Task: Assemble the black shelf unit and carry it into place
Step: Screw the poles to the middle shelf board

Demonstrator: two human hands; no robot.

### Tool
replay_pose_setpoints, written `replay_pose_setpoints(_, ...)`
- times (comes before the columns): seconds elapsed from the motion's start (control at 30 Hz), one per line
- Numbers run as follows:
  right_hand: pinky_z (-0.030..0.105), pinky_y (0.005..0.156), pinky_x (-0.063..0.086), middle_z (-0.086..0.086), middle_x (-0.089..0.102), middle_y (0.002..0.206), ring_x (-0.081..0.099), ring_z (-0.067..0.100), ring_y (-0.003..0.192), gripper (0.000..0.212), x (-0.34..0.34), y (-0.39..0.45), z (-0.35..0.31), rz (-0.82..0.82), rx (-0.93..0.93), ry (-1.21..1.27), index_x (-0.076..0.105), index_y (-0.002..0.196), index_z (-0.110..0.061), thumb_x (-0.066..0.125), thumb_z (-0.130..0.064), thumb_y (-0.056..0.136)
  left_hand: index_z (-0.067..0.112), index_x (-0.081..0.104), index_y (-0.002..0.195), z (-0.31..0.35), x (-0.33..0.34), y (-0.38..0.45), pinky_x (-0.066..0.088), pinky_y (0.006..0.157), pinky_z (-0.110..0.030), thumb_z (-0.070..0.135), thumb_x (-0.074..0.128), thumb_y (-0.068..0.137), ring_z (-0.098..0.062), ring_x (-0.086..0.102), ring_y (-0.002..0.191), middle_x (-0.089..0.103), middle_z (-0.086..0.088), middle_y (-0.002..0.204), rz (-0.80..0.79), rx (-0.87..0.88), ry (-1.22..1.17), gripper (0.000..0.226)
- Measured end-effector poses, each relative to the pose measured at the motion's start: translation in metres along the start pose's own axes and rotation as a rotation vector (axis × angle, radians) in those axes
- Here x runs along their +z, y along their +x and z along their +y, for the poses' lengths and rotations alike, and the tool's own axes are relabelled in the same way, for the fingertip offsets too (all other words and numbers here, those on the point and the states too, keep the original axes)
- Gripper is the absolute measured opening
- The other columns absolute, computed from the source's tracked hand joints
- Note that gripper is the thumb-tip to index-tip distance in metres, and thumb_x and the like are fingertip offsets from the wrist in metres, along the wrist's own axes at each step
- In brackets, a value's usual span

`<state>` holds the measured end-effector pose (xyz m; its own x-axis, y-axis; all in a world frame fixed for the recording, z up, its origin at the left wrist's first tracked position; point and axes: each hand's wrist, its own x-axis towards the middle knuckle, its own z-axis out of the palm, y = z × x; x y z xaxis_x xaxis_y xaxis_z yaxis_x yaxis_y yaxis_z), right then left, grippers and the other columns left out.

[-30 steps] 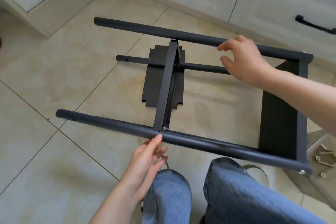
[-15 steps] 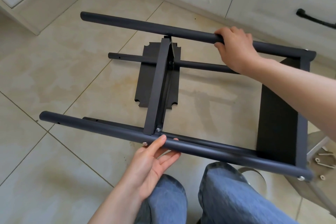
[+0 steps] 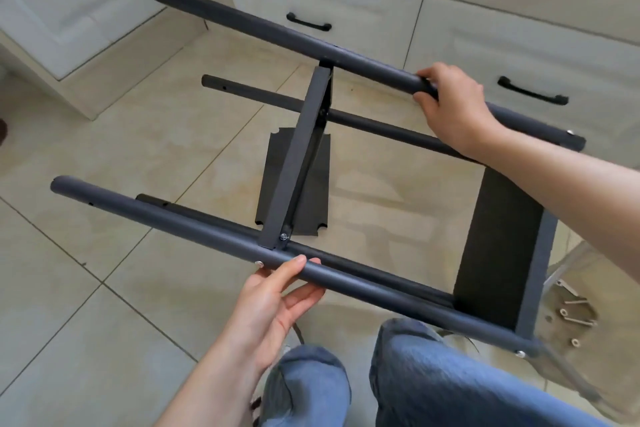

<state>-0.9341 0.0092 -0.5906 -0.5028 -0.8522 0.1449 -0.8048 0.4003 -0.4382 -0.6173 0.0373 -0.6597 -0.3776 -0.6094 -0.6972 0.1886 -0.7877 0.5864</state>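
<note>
The black shelf unit lies on its side, lifted off the floor. Its near upper pole [image 3: 194,230] and far upper pole [image 3: 277,33] run left to right, joined by a middle shelf panel [image 3: 298,152] seen edge-on and an end shelf panel [image 3: 498,246] at the right. Two lower poles [image 3: 363,123] show beneath. My right hand [image 3: 453,104] grips the far pole. Under the near pole, my left hand [image 3: 273,298] holds it with thumb over the top and fingers curled below.
A loose black shelf panel [image 3: 311,184] lies flat on the tiled floor under the frame. Several screws and a nut lie in clear packaging [image 3: 571,312] at the right. White cabinets with black drawer handles [image 3: 308,22] stand behind. My jeans-clad knees [image 3: 408,374] are below.
The frame has risen and tilted, its left end swinging up towards the cabinets. My right hand went from hovering to gripping the far pole; my left thumb hooked over the near pole.
</note>
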Motion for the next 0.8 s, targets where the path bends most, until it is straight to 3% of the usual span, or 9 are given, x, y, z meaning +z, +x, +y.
replay_pose_setpoints(0.13, 0.047, 0.106, 0.036, 0.011, 0.058, 0.124, 0.052, 0.029, 0.116, 0.030, -0.036, -0.010, -0.015, 0.097, 0.039, 0.089, 0.054, 0.129, -0.013, 0.052, -0.016, 0.100, 0.010, 0.062, 0.103, 0.021, 0.012, -0.010, 0.062, 0.066, -0.030, 0.007, 0.071, 0.081, -0.023, 0.076, 0.078, 0.076, -0.013, 0.096, 0.015, 0.099, 0.074, 0.024)
replay_pose_setpoints(0.27, 0.053, 0.106, 0.039, 0.011, 0.057, 0.126, 0.052, 0.030, 0.119, 0.035, -0.069, -0.025, -0.021, 0.114, 0.075, 0.199, 0.051, 0.135, -0.017, 0.052, -0.015, 0.099, 0.016, 0.061, 0.105, 0.048, 0.023, -0.022, 0.061, 0.063, -0.029, -0.002, 0.065, 0.089, -0.021, 0.074, 0.078, 0.072, -0.012, 0.095, 0.008, 0.230, 0.113, 0.024)
replay_pose_setpoints(0.37, 0.042, 0.100, 0.042, 0.010, 0.056, 0.125, 0.053, 0.026, 0.114, 0.039, -0.087, -0.037, -0.018, 0.084, 0.109, 0.280, 0.047, 0.138, -0.016, 0.051, -0.010, 0.099, 0.014, 0.060, 0.099, 0.070, 0.031, -0.029, 0.060, 0.062, -0.032, -0.009, 0.060, 0.091, -0.023, 0.071, 0.083, 0.071, -0.008, 0.084, -0.012, 0.351, 0.182, 0.024)
replay_pose_setpoints(0.47, 0.034, 0.090, 0.041, 0.001, 0.055, 0.117, 0.053, 0.019, 0.106, 0.040, -0.097, -0.050, -0.012, 0.008, 0.158, 0.347, 0.044, 0.137, -0.018, 0.053, -0.008, 0.099, 0.012, 0.058, 0.091, 0.091, 0.035, -0.033, 0.058, 0.074, -0.037, -0.012, 0.059, 0.090, -0.021, 0.071, 0.083, 0.070, 0.000, 0.075, -0.015, 0.500, 0.315, 0.024)
replay_pose_setpoints(0.7, 0.047, 0.095, 0.050, 0.003, 0.057, 0.112, 0.058, 0.027, 0.109, 0.036, -0.095, -0.083, 0.008, -0.017, 0.259, 0.412, 0.046, 0.122, -0.015, 0.058, 0.001, 0.093, 0.005, 0.061, 0.096, 0.114, 0.040, -0.035, 0.055, 0.093, -0.041, -0.012, 0.067, 0.087, -0.018, 0.074, 0.089, 0.073, 0.003, 0.081, -0.004, 0.680, 0.605, 0.020)
replay_pose_setpoints(0.8, 0.041, 0.089, 0.052, 0.004, 0.059, 0.108, 0.059, 0.027, 0.106, 0.041, -0.093, -0.096, 0.019, 0.020, 0.262, 0.429, 0.049, 0.120, -0.016, 0.063, 0.007, 0.089, 0.008, 0.063, 0.095, 0.113, 0.046, -0.032, 0.053, 0.094, -0.040, -0.008, 0.070, 0.087, -0.015, 0.073, 0.089, 0.074, 0.003, 0.083, -0.001, 0.721, 0.678, 0.019)
